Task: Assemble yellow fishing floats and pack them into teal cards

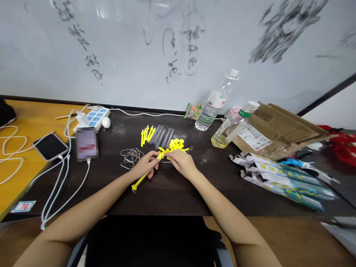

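My left hand [147,163] is closed around a thin yellow plastic rod [141,180]. One end of the rod sticks out below the hand, and a yellow part shows at the fingertips. My right hand [182,161] meets the left at that upper end, its fingers pinched together; what they hold is hidden. Just behind the hands lies a pile of small yellow plastic pieces [177,143]. Farther back are several clear plastic tubes [164,136] and a row of short yellow rods [147,135]. Bent metal wires [131,157] lie left of my left hand.
A phone [87,144], a second device [51,146], cables and a power strip [93,118] are on the left. To the right stand a water bottle [213,105] and an oil-coloured bottle [232,128], near a cardboard package [278,128] and flattened boxes [280,180]. A whiteboard [125,55] rises behind.
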`<act>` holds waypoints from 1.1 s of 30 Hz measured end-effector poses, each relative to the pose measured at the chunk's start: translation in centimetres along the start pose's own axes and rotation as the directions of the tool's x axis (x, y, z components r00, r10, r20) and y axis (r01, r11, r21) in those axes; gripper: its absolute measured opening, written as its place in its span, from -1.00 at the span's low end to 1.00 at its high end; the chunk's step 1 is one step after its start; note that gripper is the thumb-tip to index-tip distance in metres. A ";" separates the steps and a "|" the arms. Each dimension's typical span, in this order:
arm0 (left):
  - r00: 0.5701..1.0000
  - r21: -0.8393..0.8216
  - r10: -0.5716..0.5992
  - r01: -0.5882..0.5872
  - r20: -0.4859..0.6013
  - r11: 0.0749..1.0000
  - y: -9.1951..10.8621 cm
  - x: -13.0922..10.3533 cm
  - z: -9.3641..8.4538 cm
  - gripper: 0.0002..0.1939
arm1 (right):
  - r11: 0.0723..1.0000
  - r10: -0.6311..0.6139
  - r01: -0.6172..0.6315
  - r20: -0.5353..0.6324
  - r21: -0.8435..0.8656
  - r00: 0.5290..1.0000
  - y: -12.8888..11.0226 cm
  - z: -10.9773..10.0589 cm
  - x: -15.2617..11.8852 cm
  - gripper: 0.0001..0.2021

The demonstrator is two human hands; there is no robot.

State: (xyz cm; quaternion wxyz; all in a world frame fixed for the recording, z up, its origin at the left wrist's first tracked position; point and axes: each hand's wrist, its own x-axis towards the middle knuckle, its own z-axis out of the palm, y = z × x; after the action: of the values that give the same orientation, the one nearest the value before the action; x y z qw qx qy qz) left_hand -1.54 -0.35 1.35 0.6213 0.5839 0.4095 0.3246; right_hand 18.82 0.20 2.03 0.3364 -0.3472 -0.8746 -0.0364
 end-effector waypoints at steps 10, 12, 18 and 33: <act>0.999 0.015 -0.038 0.037 0.039 0.999 0.1 -0.4 0.3 -0.65 | 0.991 -0.049 0.055 0.056 -0.122 0.997 -0.7 -0.1 -0.1 -0.74; 0.998 0.026 -0.041 0.039 0.041 0.999 0.3 -0.5 0.3 -0.65 | 0.987 -0.063 0.071 0.059 -0.146 0.996 -0.9 -0.2 -0.1 -0.74; 0.998 0.085 -0.037 0.033 0.049 0.996 0.8 -0.9 0.4 -0.65 | 0.990 -0.038 0.049 0.089 -0.134 0.995 -1.5 -0.2 0.0 -0.76; 0.998 0.110 0.032 -0.038 0.054 0.993 0.8 -0.9 0.8 -0.70 | 0.970 0.132 -0.148 0.090 0.193 0.987 -2.7 1.0 0.0 -0.81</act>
State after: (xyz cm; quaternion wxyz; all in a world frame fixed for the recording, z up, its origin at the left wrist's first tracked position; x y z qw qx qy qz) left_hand -1.22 -1.43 2.25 0.5925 0.6329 0.4005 0.2968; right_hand 16.55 -1.51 1.73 0.3373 -0.3739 -0.8594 0.0885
